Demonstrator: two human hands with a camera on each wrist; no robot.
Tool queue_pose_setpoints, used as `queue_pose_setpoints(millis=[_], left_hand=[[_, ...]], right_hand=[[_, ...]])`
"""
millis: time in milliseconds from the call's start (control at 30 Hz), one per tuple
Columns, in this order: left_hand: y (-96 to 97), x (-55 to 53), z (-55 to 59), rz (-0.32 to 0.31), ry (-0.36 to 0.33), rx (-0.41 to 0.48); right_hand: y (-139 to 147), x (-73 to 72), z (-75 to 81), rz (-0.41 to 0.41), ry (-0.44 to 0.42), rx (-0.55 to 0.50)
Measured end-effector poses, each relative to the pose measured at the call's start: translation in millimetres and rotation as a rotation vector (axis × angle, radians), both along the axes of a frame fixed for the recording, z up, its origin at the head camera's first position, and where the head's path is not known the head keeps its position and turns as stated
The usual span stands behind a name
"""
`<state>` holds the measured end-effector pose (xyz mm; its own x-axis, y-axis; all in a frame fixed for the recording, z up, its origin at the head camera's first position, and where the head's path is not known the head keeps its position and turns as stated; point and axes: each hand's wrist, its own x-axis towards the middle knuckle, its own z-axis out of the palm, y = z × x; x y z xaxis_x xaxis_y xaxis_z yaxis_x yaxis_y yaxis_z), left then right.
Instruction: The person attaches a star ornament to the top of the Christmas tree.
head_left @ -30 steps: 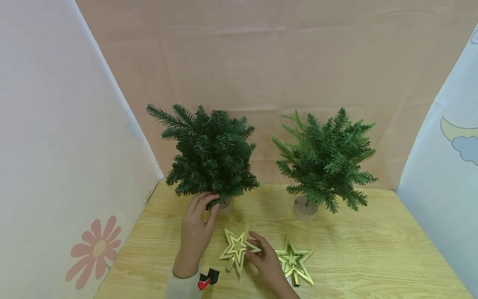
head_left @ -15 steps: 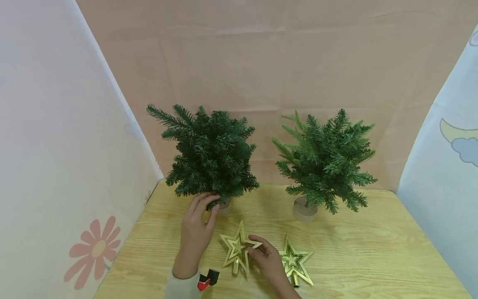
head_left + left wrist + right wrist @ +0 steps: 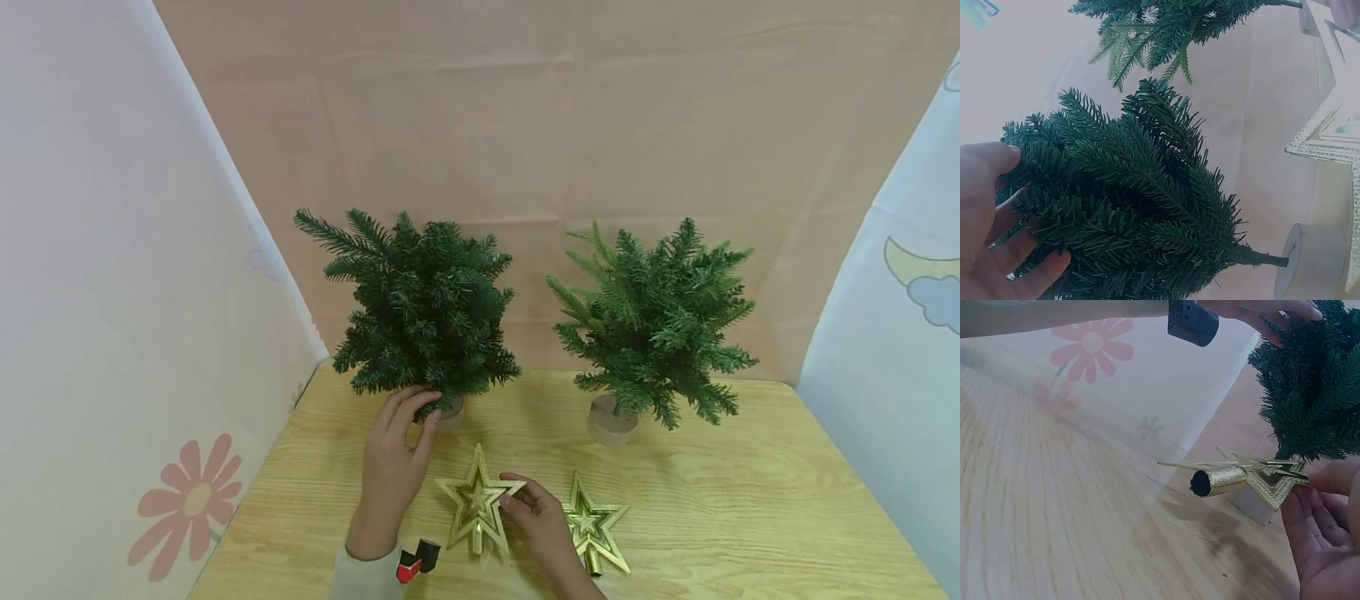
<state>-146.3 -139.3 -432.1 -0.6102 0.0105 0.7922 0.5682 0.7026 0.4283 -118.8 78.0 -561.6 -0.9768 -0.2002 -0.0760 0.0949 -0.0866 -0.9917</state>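
Two gold stars (image 3: pixel 477 502) (image 3: pixel 587 522), right fingers (image 3: pixel 534 485) pinching one; two trees (image 3: pixel 431 308) (image 3: pixel 667 317).

The right grip (image 3: pixel 1325 550) pinched a golden star (image 3: pixel 1264 492) by one point above the table (image 3: pixel 1072 506), its hollow stem (image 3: pixel 1229 479) opening leftward, while the left grip (image 3: pixel 1266 309) seemingly held the green tree (image 3: pixel 1316 387).

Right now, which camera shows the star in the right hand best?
The head view: the star faces the camera almost whole. The left wrist view cuts it off; the right wrist view shows it nearly edge-on.
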Motion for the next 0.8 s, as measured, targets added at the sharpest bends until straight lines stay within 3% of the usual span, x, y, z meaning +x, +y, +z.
queue_pose_setpoints(millis=[267,800], left_hand=[[-0.2,-1.0,1.0,0.002,0.009,0.006],[-0.6,0.1,-0.5,0.005,0.0,-0.008]], right_hand=[[-0.3,-2.8,0.1,-0.004,0.01,-0.014],[-1.0,0.7,2.0,-0.003,-0.053,-0.088]])
